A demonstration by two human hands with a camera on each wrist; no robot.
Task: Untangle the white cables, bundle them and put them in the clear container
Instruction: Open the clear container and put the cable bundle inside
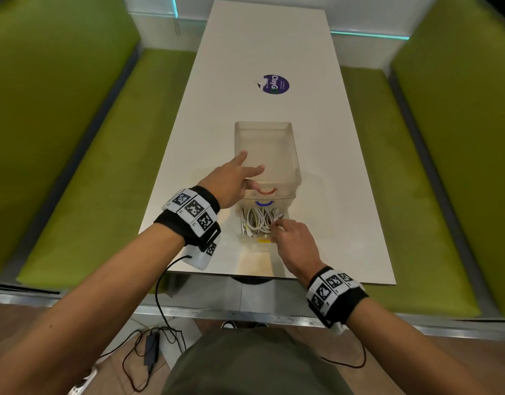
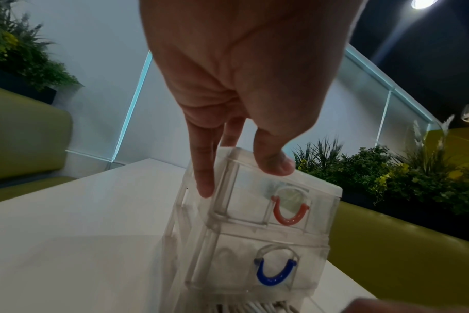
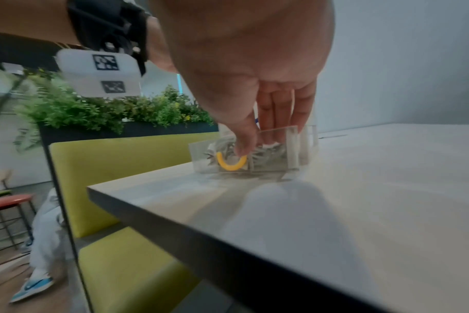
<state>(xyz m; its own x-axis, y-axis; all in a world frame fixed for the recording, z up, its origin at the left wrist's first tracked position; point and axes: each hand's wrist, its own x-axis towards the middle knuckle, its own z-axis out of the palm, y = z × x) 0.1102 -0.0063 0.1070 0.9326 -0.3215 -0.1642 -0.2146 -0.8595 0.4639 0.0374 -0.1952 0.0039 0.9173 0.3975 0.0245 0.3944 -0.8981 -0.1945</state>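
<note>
The clear container (image 1: 296, 155) is a stack of drawers on the white table (image 1: 345, 195), with red (image 2: 291, 213) and blue (image 2: 275, 275) handles on the upper drawer fronts. Its bottom drawer (image 1: 242, 233), with a yellow handle (image 3: 229, 166), stands pulled out toward me and holds the white cables (image 1: 257, 220) in a loose bundle. My left hand (image 1: 247, 171) rests flat on the container's top, fingers straight and thumb (image 2: 275, 167) on the front edge. My right hand (image 1: 277, 230) pinches the drawer's front wall, thumb (image 3: 244, 144) outside by the yellow handle, fingers inside on the cables (image 3: 271, 152).
A purple round sticker (image 1: 275, 84) lies farther up the table. Green benches (image 1: 83, 155) run along both sides. The table's near edge (image 1: 245, 276) is just behind the drawer. A black wire (image 1: 160, 295) hangs from my left wrist to the floor.
</note>
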